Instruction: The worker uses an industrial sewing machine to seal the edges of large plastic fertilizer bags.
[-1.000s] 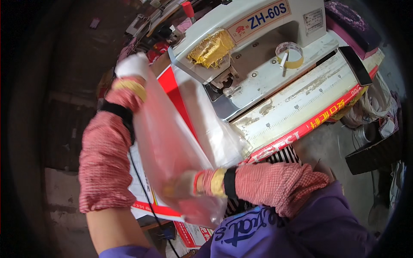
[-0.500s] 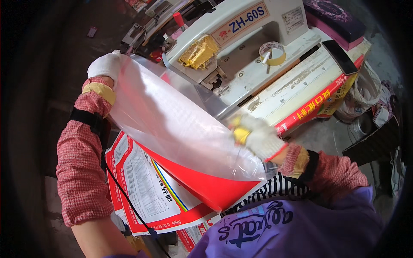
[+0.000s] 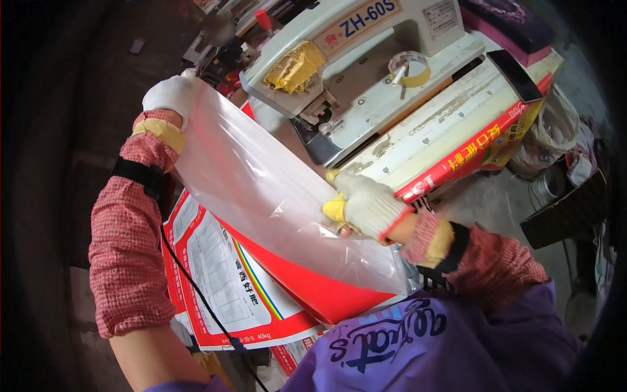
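A large sack (image 3: 261, 173) lies slanted before me, its pale woven inner face and clear plastic liner showing above a folded red printed part (image 3: 313, 287). My left hand (image 3: 168, 101), in a white glove, is closed on the sack's far left corner; its fingertips are mostly hidden. At the sack's right end, my right hand (image 3: 369, 206) grips the upper edge, wearing a white glove with yellow tape on a finger. Just beyond the sack stands a grey industrial sewing machine (image 3: 418, 39), its needle area (image 3: 317, 114) close to the sack's edge.
More printed sacks (image 3: 219, 281) lie under the held one. A tape roll (image 3: 410, 68) sits on the machine bed, a dark phone-like slab (image 3: 514, 75) and a purple box (image 3: 509, 26) at its right. A black cord (image 3: 196, 300) crosses the lower left. White bags (image 3: 548, 130) hang right.
My right hand has moved left and slightly up, closing on the sack's edge. The sack's edge has drawn back from the machine bed. My left hand has shifted slightly right.
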